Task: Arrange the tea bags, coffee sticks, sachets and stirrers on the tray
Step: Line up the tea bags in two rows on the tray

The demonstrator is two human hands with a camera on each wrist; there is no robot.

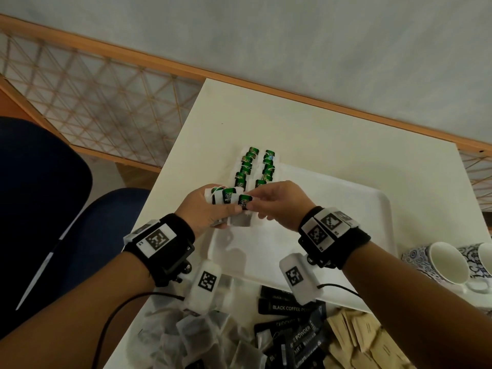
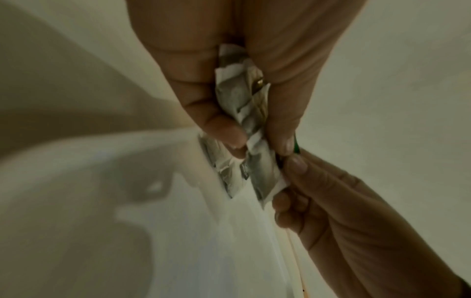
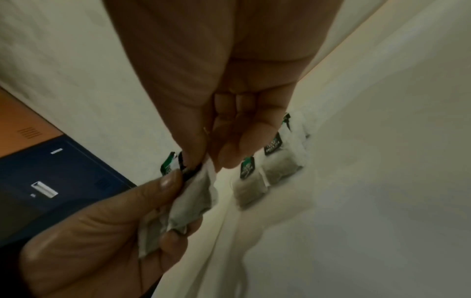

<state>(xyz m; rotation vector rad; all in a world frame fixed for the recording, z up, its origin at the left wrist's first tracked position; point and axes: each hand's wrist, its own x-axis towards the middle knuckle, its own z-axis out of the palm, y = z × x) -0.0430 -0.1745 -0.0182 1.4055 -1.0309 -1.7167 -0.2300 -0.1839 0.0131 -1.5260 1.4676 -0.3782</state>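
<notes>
Two rows of tea bags [image 1: 255, 167] lie arranged; left hand [image 1: 206, 209] holds several, right hand [image 1: 277, 202] pinches one; coffee sticks [image 1: 287, 307] and sachets [image 1: 356, 339] wait.

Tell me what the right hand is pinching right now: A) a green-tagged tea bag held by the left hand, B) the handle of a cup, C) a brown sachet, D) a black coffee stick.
A: the right hand pinches the green tag of a tea bag at the front of the small bunch that the left hand grips above the tray; the coffee sticks lie untouched.
</notes>
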